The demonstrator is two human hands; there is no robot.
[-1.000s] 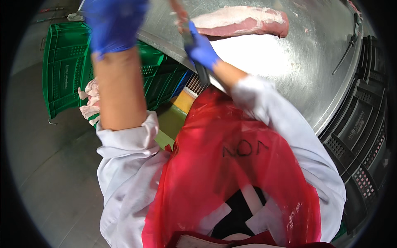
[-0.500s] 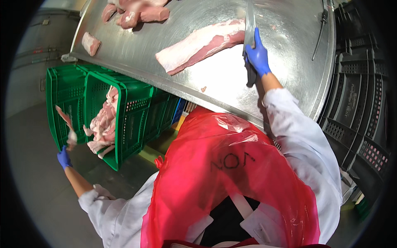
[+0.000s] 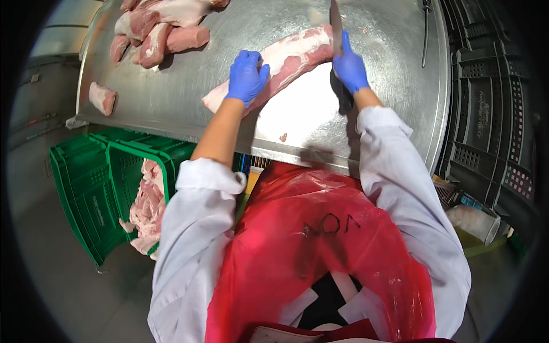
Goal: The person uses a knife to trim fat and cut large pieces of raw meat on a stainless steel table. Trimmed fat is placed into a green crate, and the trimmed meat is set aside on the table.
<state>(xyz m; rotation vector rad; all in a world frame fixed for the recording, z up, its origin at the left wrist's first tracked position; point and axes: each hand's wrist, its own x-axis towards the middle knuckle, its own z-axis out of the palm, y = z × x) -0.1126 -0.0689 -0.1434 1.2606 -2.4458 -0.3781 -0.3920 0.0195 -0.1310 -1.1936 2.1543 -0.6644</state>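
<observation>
A long pork loin [image 3: 291, 54] with a pale fat layer lies slantwise on the steel table [image 3: 177, 117]. Over its left part, my left hand [image 3: 247, 78] in a blue glove has its fingers bent across the far edge and its thumb on the near side. My right hand [image 3: 350, 68], gloved too, is closed around the dark handle of a knife [image 3: 336, 26], its index finger stretched along the blade. The blade points away from me, beside the loin's right end. My left palm and the meat under it are hidden.
Several pork pieces [image 3: 189, 38] are heaped at the far left, with one small piece [image 3: 103, 98] nearer. Below the table's left edge, a green crate [image 3: 80, 188] stands by another green crate [image 3: 137, 150] holding trimmings [image 3: 148, 208]. Black crates [image 3: 480, 114] line the right. A thin dark rod [image 3: 425, 34] lies far right.
My left hand has come from the green crates, where a strip of meat was in the air beside it, to the loin. My right hand keeps the knife near the loin's right end.
</observation>
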